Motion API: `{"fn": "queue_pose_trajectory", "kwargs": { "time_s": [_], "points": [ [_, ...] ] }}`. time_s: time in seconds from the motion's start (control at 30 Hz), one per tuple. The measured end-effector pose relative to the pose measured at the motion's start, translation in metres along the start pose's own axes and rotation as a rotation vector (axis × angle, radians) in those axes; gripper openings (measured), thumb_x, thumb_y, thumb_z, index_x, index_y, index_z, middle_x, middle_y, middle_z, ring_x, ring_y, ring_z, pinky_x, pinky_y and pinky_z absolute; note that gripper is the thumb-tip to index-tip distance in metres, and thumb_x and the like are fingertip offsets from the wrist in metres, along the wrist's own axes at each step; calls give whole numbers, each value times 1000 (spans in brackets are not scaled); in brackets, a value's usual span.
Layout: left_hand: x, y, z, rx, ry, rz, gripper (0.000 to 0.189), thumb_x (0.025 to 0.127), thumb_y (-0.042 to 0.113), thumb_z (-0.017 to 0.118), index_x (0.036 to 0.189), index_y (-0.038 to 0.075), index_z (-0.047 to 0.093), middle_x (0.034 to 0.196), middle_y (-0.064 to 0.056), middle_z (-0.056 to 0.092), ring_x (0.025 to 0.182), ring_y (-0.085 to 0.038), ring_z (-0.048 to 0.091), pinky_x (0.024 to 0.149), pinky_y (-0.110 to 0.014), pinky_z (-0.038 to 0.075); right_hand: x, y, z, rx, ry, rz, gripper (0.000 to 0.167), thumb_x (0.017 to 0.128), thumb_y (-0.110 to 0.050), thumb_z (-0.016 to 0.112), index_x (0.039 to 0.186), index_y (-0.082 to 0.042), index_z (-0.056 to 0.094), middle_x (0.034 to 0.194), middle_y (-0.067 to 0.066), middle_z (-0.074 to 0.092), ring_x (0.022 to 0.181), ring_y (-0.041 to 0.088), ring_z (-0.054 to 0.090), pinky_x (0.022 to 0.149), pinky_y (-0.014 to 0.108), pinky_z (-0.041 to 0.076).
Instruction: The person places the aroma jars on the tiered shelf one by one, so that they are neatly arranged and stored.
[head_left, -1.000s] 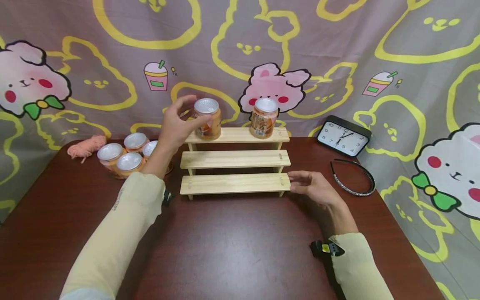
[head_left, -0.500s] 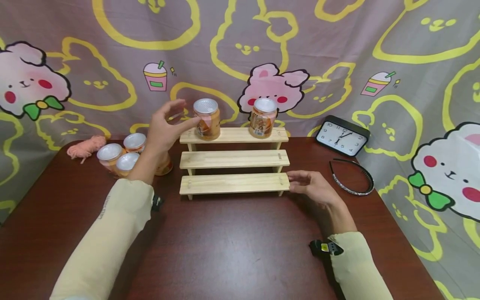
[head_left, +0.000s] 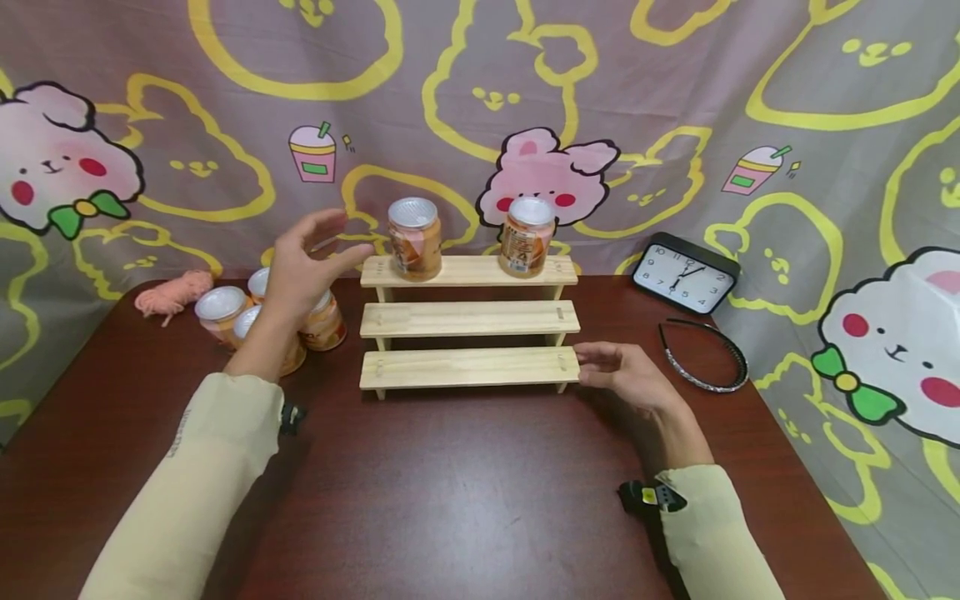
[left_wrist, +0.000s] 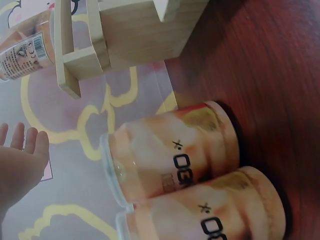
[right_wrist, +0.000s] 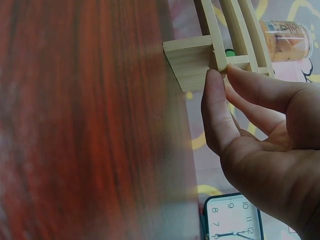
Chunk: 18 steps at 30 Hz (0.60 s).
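Observation:
My left hand, thumb and fingers spread with nothing between them, hovers over a cluster of silver-lidded orange cans left of a three-step wooden display stand. Two of those cans stand close beside each other in the left wrist view. On the stand's top step are two similar cans, the left one and the right one, with a gap between them. My right hand pinches the right end of the lowest step, thumb and finger at its corner.
A pink yarn bundle lies behind the can cluster at the left. To the right are a black-framed clock and a sparkly headband. A patterned curtain hangs behind the dark wooden table.
My left hand has let go of the left can on the top step and moved left and down, over the can cluster. My right hand stays at the lowest step's end.

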<state>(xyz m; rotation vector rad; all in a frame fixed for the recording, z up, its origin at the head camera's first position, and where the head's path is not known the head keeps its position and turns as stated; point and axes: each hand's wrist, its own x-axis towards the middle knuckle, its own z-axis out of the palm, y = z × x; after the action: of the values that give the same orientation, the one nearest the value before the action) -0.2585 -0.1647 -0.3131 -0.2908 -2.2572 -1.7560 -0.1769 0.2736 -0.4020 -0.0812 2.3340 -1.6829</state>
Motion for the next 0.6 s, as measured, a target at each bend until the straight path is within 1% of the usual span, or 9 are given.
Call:
{"fn": "queue_pose_trajectory", "kwargs": {
  "time_s": [0.23,0.3,0.47,0.53,0.6],
  "points": [
    [-6,-4,-11,22,16,-37,65,86,24,83,143,8,56,141,-6,57,130,-20,51,111,-38,41,0,1,1,5,-8,-9,49,92,6,68,137,15,52,130,32,59,101,14,66,83,25,56],
    [-8,-5,-13,24,20,-43,65,86,26,83,143,8,56,141,-7,57,130,-22,51,111,-38,41,1,1,0,8,-9,-9,49,92,7,68,137,15,52,130,32,59,101,13,66,83,25,56],
    [-12,-7,-18,38,33,-73,64,87,28,83,143,10,57,142,-9,57,128,-20,53,107,-33,43,1,2,0,7,-4,-11,49,92,7,68,137,15,52,130,32,59,100,12,66,82,24,56],
    [-14,-9,-21,44,37,-83,64,87,27,83,143,11,57,143,-10,57,128,-18,53,108,-34,43,1,2,0,-2,-1,-12,49,92,6,69,137,15,52,129,31,60,100,12,66,82,24,56],
    [-16,-11,-25,58,39,-82,63,87,27,83,143,11,58,143,-10,57,129,-18,53,109,-36,42,2,3,-1,-7,-1,-10,48,92,6,69,137,14,53,129,30,61,99,12,66,82,24,56]
  ]
}}
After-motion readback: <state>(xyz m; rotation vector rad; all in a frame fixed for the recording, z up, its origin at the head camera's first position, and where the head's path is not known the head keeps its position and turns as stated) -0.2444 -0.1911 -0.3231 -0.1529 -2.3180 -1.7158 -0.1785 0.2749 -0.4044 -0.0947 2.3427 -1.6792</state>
